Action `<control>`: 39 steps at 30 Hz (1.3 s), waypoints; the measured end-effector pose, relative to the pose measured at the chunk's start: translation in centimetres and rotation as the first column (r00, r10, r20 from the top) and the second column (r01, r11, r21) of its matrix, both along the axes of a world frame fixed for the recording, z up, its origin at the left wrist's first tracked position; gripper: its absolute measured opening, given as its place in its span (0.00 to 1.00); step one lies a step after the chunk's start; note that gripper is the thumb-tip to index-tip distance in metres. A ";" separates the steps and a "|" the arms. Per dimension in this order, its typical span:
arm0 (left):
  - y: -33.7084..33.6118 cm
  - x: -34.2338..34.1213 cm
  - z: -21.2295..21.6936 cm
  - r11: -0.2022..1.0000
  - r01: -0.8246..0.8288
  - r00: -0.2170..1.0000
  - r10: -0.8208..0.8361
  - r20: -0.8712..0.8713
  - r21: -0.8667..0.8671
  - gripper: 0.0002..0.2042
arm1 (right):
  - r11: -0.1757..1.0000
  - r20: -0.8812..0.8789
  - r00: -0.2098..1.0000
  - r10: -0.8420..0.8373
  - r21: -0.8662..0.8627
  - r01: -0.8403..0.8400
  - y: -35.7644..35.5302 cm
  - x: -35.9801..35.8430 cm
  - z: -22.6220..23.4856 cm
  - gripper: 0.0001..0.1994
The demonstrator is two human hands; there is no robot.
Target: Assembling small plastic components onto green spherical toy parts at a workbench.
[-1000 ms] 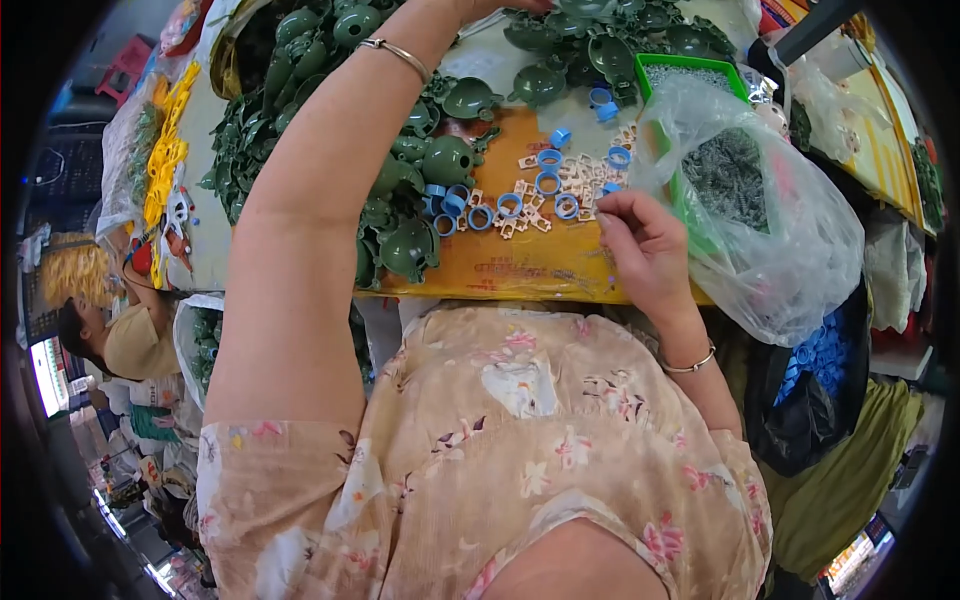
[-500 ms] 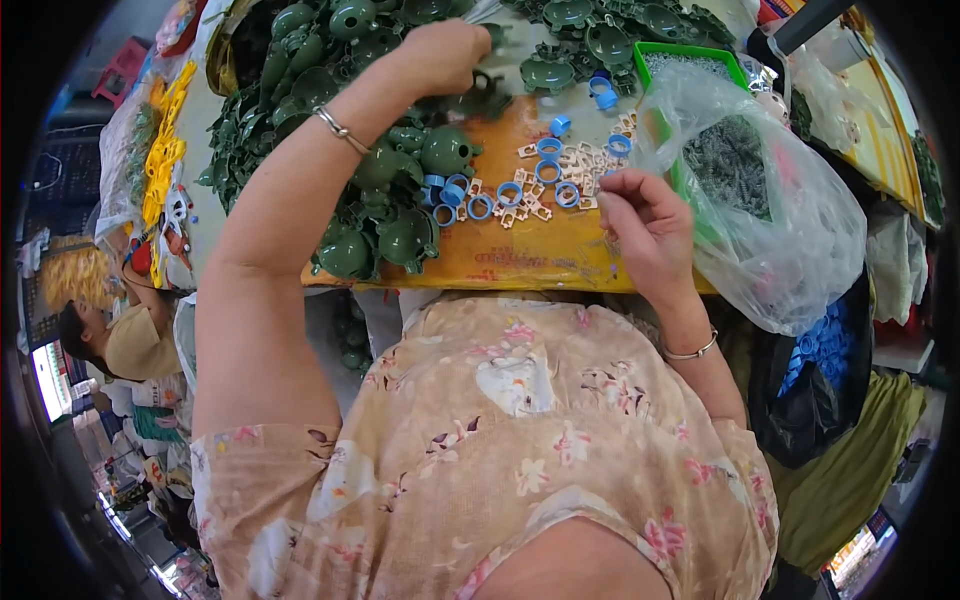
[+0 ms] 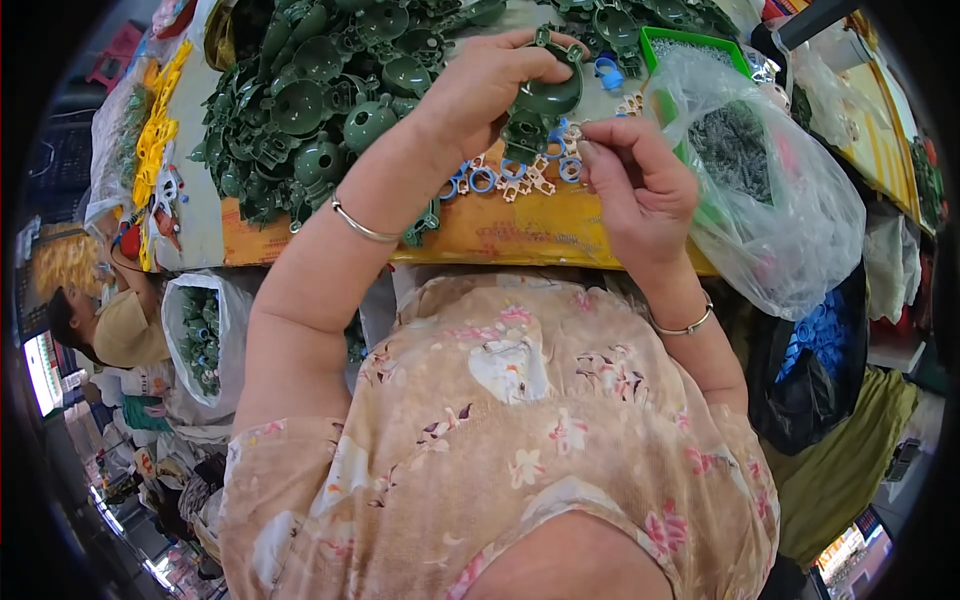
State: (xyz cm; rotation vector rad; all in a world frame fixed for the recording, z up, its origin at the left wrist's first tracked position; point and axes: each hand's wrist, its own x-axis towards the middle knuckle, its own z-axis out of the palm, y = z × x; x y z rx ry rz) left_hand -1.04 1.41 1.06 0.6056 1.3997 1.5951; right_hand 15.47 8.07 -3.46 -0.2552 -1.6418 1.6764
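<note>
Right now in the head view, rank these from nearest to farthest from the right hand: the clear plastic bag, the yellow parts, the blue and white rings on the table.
From the right hand:
1. Blue and white rings: on the table just left of its fingers.
2. Clear plastic bag: right of the hand, almost as close.
3. Yellow parts: far left table edge.

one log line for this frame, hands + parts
left hand: holds green plastic part | right hand: fingers pinched beside it | blue rings on yellow table
</note>
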 end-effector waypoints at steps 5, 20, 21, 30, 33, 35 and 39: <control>0.2 1.8 -1.4 0.996 -0.087 0.986 0.082 0.142 0.032 0.12 | 0.770 -0.077 0.983 -0.169 0.612 0.181 0.6 -0.5 -0.8 0.10; 0.9 3.8 -3.4 0.980 -0.198 0.980 0.198 -0.005 0.026 0.15 | 0.631 0.027 0.974 -0.226 0.765 0.125 -0.2 -0.2 -1.6 0.10; 0.8 3.7 -3.2 0.980 -0.197 0.980 0.197 -0.004 0.024 0.15 | 0.633 0.028 0.974 -0.227 0.764 0.125 -0.3 -0.3 -1.7 0.10; 0.9 3.6 -3.4 0.991 -0.136 0.991 0.136 0.013 0.011 0.16 | 0.650 0.035 0.981 -0.190 0.753 0.099 0.1 -0.5 -2.0 0.10; 0.8 3.4 -4.0 0.986 -0.163 0.985 0.161 0.054 0.033 0.16 | 0.677 0.021 0.987 -0.158 0.730 0.093 0.3 -0.5 -2.2 0.11; 0.6 3.2 -4.0 0.987 -0.151 0.985 0.146 0.088 0.052 0.17 | 0.965 0.194 0.980 0.054 0.244 -0.101 0.2 -0.1 -2.2 0.10; 0.5 3.1 -3.9 0.988 -0.152 0.979 0.147 0.144 0.027 0.15 | 0.925 0.125 0.992 -0.009 0.379 -0.039 0.8 0.1 -2.9 0.07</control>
